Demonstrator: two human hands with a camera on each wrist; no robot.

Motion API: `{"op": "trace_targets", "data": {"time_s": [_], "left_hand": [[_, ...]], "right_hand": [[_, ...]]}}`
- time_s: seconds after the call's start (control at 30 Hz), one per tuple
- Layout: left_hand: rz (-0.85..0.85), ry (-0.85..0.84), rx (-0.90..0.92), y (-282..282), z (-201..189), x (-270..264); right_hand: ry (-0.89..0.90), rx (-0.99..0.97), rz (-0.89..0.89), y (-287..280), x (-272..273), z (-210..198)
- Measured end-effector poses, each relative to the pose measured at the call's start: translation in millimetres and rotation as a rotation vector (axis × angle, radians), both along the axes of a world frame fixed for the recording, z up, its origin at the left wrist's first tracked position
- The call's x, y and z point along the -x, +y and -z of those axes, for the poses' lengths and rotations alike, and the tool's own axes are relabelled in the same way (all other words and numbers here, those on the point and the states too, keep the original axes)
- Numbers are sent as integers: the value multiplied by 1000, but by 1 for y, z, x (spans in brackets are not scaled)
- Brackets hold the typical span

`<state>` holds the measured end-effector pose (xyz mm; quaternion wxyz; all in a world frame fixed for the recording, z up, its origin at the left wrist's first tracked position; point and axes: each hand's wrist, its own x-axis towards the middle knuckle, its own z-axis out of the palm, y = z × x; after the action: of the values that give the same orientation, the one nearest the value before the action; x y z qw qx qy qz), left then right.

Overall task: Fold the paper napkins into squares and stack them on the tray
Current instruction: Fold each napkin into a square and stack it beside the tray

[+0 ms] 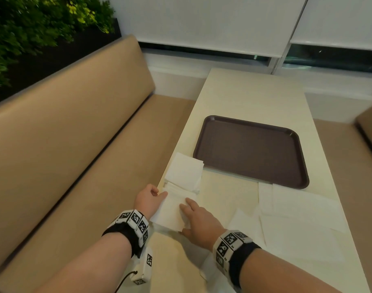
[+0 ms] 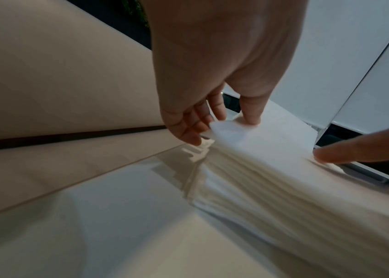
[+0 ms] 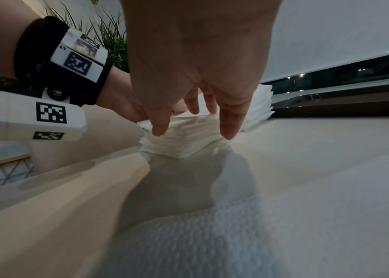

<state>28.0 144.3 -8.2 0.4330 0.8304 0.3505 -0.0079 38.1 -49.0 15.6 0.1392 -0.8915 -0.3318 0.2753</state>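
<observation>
Left hand (image 1: 148, 199) pinches top napkin (image 1: 172, 210) corner off stack, nearside of tray (image 1: 252, 151); right hand (image 1: 198, 220) fingers flat, pressing. Peel single ply slowly.

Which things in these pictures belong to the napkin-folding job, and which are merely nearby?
Belonging to the job:
napkin stack, under both hands
second napkin stack
spread napkins
brown tray, bare
left hand
right hand

Merely nearby:
table
bench seat
plants
window blinds
</observation>
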Motion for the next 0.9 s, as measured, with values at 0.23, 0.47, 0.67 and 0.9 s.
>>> {"op": "trace_targets", "data": {"time_s": [0.23, 0.47, 0.67, 0.9], "left_hand": [[-12, -12, 33, -1, -5, 7], [-6, -72, 8, -6, -9, 11], [-15, -107, -14, -6, -5, 16], [-43, -169, 56, -10, -12, 5]], "right_hand": [[-77, -10, -18, -8, 3, -2], [-65, -40, 36, -13, 6, -4], [228, -263, 386, -10, 12, -2], [343, -338, 505, -6, 6, -3]]}}
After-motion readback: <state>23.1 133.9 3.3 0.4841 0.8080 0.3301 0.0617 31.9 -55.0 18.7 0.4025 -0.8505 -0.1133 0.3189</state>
